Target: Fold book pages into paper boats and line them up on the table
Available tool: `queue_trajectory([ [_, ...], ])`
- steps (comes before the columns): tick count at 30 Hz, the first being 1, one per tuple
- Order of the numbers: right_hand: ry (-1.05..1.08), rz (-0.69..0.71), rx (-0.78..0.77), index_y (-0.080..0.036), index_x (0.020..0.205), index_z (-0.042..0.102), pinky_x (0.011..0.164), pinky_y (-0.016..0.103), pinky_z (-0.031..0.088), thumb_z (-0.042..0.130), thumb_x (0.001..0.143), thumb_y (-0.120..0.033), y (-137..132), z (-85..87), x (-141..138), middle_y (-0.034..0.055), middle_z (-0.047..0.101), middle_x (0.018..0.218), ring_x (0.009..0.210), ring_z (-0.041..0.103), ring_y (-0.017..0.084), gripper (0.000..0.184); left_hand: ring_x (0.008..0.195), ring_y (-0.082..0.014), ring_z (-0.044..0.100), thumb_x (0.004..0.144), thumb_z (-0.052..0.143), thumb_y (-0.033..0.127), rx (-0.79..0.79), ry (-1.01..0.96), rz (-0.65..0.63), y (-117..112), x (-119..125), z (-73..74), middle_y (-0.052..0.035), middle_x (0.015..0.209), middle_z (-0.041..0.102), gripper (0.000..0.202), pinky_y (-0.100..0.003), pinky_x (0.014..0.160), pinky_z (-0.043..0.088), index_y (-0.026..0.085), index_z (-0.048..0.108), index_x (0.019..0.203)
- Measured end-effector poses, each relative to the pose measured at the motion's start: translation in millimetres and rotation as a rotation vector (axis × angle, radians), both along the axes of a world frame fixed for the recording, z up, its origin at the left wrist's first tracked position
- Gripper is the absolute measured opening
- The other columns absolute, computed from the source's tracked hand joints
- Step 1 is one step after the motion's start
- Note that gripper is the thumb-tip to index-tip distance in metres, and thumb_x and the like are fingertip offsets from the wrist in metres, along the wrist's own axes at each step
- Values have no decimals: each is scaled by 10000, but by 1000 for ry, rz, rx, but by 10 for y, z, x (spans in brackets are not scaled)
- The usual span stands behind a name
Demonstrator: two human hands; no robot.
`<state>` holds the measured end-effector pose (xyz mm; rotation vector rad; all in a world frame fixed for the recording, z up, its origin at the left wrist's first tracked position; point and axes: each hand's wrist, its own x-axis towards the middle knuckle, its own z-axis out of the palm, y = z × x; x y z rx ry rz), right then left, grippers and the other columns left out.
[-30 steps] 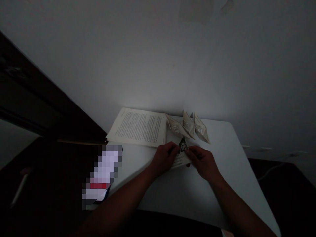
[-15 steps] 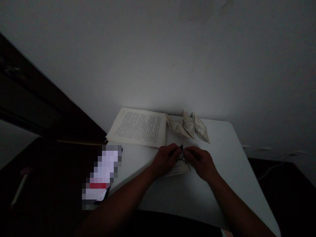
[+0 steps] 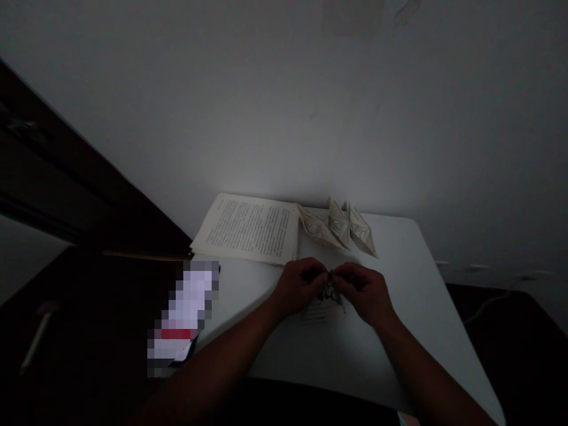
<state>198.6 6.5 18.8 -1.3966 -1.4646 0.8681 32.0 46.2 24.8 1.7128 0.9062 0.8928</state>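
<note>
Both my hands meet over the middle of a white table, fingertips almost touching. Between them is a piece of printed paper, with dark marks near its top and lines of text lower down. My left hand pinches its left side, and my right hand pinches it from the right. The fingers cover much of the paper, so its folds are hard to make out. Just beyond my hands stand three folded paper boats, made of similar printed pages.
A stack of printed pages lies at the table's back left, against the wall. A phone with a blurred-out screen rests on the left edge of the white table. A pale cable runs beyond the right edge.
My fingertips have come closer together at the paper's top. The paper's lower part has shifted and now looks tilted differently. The boats, pages and phone have stayed put.
</note>
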Motion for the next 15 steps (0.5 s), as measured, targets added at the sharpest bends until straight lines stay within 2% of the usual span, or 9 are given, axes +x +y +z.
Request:
queue_trajectory([
  [10,52,42,-64,-175,692,629,558,247,481,615,743,-351,15,-2,-25,12,620,625,584,579,141,184,559,-83,484,741,542,203,-13,32,14,-12,44,-4,18,590,539,109,-201,550,392,131,577,666],
  [15,57,19,-78,-173,700,621,550,239,465,616,739,-353,21,-47,-10,8,608,626,572,557,133,185,581,-93,503,761,546,252,-58,19,-14,-14,41,-9,7,619,567,142,-207,564,404,132,594,702],
])
